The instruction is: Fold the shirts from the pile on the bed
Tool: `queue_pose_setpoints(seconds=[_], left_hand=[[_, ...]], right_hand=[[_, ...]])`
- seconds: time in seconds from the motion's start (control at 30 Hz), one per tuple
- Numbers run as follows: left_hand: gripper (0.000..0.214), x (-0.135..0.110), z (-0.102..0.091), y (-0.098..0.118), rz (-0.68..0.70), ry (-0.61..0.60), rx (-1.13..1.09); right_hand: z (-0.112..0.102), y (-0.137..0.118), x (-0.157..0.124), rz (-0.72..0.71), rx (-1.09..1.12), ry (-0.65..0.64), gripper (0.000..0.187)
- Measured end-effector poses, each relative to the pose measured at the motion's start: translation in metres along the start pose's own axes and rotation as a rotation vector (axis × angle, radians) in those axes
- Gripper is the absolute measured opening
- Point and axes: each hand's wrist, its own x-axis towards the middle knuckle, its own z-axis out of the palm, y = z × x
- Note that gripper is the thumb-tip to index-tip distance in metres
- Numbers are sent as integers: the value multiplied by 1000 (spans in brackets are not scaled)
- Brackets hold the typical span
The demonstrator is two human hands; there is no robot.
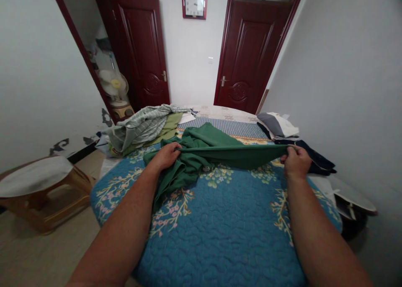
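Observation:
A dark green garment lies stretched across a bed with a blue floral quilt. My left hand grips the garment's bunched left end, where loose cloth hangs down over the quilt. My right hand pinches its right end, so the top edge runs taut between both hands. Both forearms reach out over the quilt.
A striped grey-green cloth pile lies at the bed's far left. A grey and white pillow and dark clothes lie at the far right by the wall. A wooden stool stands left of the bed. Two dark red doors are behind.

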Motion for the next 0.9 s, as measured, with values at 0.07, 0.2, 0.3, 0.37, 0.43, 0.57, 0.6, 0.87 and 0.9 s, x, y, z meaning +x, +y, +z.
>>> queue_pose_setpoints(seconds=[0.07,0.2,0.3,0.37,0.43,0.57,0.6,0.87,0.9], left_hand=[[24,-3,-8,3,4,24,-5],[27,-11,-27,12,-47,43,-108],[21,-16,-34,13,-84,17,-70],[19,-17,-36,10,-98,22,49],[19,-17,-36,5,-123,39,157],[18,-17,-36,-1,-189,125,206],[18,-17,-36,0,-198,186,185],[40,-20,-55,16,-184,588,-42],[45,-21,-57,16,-191,540,-39]], right_hand=[[0,-2,-2,-32,-38,31,31],[3,-2,-2,-72,-47,80,30],[3,-1,0,-63,-51,102,29],[1,-1,1,-48,-54,123,29],[0,-2,1,-31,-62,159,29],[-2,-3,3,-2,-28,234,26],[-2,-2,4,5,-6,241,26],[-10,14,26,-32,86,322,23],[-14,17,31,-42,71,351,23]])
